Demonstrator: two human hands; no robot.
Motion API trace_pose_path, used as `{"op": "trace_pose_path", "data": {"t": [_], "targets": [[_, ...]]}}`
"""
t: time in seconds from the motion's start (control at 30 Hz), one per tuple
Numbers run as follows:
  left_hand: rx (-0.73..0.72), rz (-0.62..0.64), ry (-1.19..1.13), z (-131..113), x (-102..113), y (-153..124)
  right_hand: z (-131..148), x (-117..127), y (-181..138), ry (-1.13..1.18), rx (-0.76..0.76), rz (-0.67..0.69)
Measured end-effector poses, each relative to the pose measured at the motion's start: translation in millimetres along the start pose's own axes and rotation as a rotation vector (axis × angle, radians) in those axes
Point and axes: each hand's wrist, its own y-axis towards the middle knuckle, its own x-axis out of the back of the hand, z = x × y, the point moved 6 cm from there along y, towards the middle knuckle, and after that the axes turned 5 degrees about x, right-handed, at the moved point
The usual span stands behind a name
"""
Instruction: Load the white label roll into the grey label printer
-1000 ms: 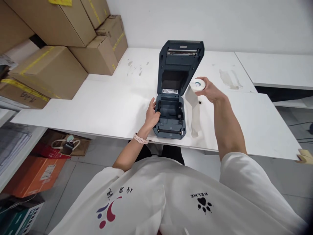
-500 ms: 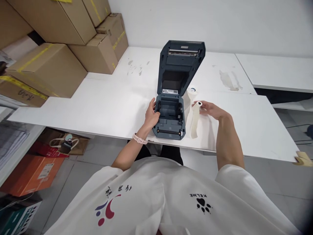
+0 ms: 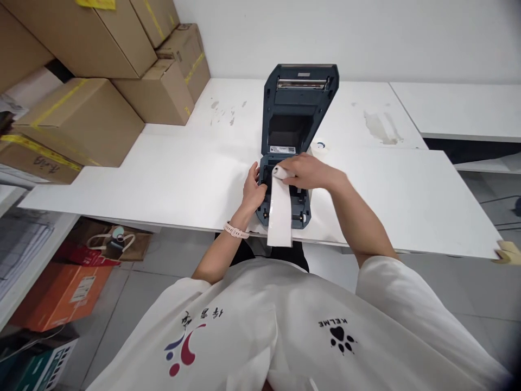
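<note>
A dark grey label printer (image 3: 300, 209) stands on the white table with its lid (image 3: 295, 103) raised. My left hand (image 3: 253, 189) grips the left side of its base, thumb over the rim. Over the printer's open compartment, my right hand (image 3: 307, 171) holds a small roll of white label paper (image 3: 280, 209) from the right. The roll's loose strip hangs toward me, across the printer's front and past the table edge. Whether the roll touches the compartment inside I cannot tell. Behind the printer, to the right, another white roll (image 3: 320, 146) is partly hidden.
Cardboard boxes (image 3: 85, 122) are stacked on the table's left end. The white table (image 3: 195, 179) has its front edge close to my body. Below left are an orange box (image 3: 61, 290) and a paper bag (image 3: 136, 247). A tan corner guard (image 3: 508, 252) sits at the right corner.
My right hand has carried the paper roll left, from beside the printer to above its open compartment. The strip now hangs over the printer's front. My left hand keeps its grip.
</note>
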Motion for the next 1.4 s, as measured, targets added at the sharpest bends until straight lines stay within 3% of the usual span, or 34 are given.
{"op": "trace_pose_path", "data": {"t": [0.1, 0.17, 0.23, 0.4, 0.6, 0.8, 1.17, 1.3, 1.4], "targets": [[0.004, 0.009, -0.017, -3, -1, -2, 17, -27, 27, -0.257, -0.052, 0.172], [0.005, 0.011, -0.021, -7, -2, -5, 21, -40, 27, -0.279, -0.064, 0.188], [0.010, 0.012, -0.031, -10, -3, -8, 23, -43, 14, -0.254, -0.078, 0.082], [0.011, 0.029, -0.082, -14, -5, -12, 43, -43, -41, -0.040, -0.037, -0.336], [0.065, 0.107, -0.111, -10, -7, -13, 67, -70, -79, 0.088, -0.097, -0.599], [0.062, 0.114, -0.117, -13, -8, -14, 80, -81, -81, 0.009, -0.185, -0.705], [0.029, 0.074, -0.066, -14, -7, -12, 81, -87, -82, 0.023, -0.197, -0.758], [0.035, 0.063, -0.019, -10, -5, -37, 84, -88, -87, 0.083, -0.217, -0.775], [0.089, 0.092, -0.001, -2, -2, -71, 73, -78, -92, 0.298, -0.178, -0.780]]}}
